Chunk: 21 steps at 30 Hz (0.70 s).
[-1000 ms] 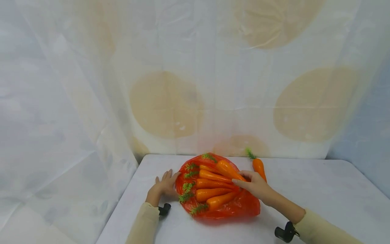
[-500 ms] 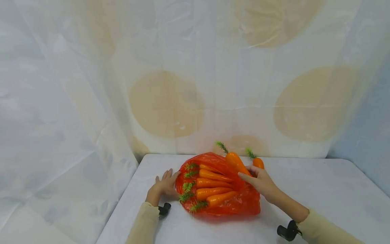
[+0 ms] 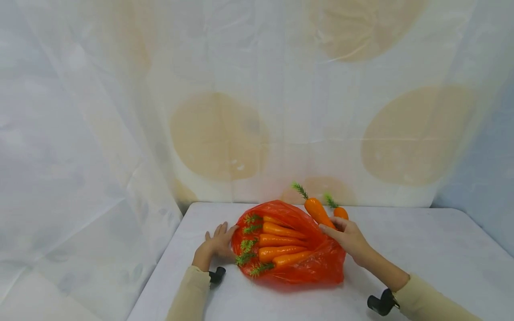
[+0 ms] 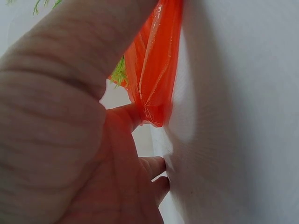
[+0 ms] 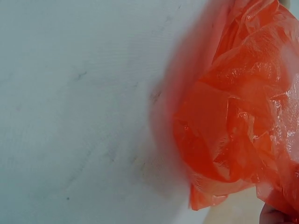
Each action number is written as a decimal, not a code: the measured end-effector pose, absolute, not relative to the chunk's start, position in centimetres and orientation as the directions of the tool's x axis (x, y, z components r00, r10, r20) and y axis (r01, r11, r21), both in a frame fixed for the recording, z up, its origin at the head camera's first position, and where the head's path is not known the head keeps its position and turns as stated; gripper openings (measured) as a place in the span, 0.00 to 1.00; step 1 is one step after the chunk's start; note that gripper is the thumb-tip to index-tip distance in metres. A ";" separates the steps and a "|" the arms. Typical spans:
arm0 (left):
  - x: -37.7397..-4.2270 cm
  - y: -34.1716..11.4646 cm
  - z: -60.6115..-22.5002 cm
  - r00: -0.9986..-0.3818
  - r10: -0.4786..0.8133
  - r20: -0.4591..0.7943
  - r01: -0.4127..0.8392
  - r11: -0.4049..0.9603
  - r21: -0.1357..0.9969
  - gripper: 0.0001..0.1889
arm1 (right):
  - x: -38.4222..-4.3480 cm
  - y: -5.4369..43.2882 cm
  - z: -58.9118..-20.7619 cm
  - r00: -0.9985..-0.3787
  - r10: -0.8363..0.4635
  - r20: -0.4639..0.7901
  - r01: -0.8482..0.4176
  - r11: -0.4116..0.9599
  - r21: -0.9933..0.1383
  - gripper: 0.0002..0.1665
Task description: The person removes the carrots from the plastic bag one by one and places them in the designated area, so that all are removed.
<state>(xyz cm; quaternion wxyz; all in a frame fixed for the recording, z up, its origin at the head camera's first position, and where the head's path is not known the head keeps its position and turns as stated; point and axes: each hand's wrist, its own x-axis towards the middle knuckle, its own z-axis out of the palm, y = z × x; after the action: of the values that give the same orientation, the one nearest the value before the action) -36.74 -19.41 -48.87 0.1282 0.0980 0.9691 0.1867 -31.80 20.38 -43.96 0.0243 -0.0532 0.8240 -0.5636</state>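
An orange carrot (image 3: pixel 316 210) with a green leafy top slants over the far right side of a red plastic bag (image 3: pixel 325 267). My right hand (image 3: pixel 350 238) pinches its narrow end between thumb and fingers. Several more carrots (image 3: pixel 281 241) lie side by side in the bag's mouth, leafy tops pointing left. At the bag's left edge, my left hand (image 3: pixel 220 243) holds the rim with thumb and index finger, its other fingers spread. In the left wrist view the bag (image 4: pixel 156 70) hangs by those fingers. The bag (image 5: pixel 224 126) hides the held carrot in the right wrist view.
Another carrot (image 3: pixel 340 212) with leaves lies behind my right hand, partly hidden by it. The white table (image 3: pixel 417 249) ends at the back against a pale curtain (image 3: pixel 305 111) with tan circles. A black wrist camera (image 3: pixel 383 302) sits on my right wrist.
My right hand has drawn one carrot up and to the right, away from the others in the bag. The bag's right side has shifted slightly. My left hand stays put.
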 end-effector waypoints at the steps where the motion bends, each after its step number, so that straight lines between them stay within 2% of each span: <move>1: -36.7 -19.4 -48.9 -0.948 0.237 -0.212 0.142 0.911 0.387 0.56 | -31.8 20.4 -44.0 -0.994 -0.106 0.014 -0.051 0.359 -0.932 0.33; 21: -36.6 -19.2 -48.6 -0.948 0.239 -0.208 0.144 0.909 0.390 0.56 | -32.2 21.4 -44.8 -1.000 -0.017 0.002 -0.009 0.383 -0.924 0.33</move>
<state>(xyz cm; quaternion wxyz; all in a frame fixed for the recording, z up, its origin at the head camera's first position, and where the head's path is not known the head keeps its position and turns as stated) -36.56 -19.19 -48.55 0.1267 0.0987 0.9689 0.1884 -32.24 21.38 -44.79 0.0037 -0.0077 0.8317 -0.5552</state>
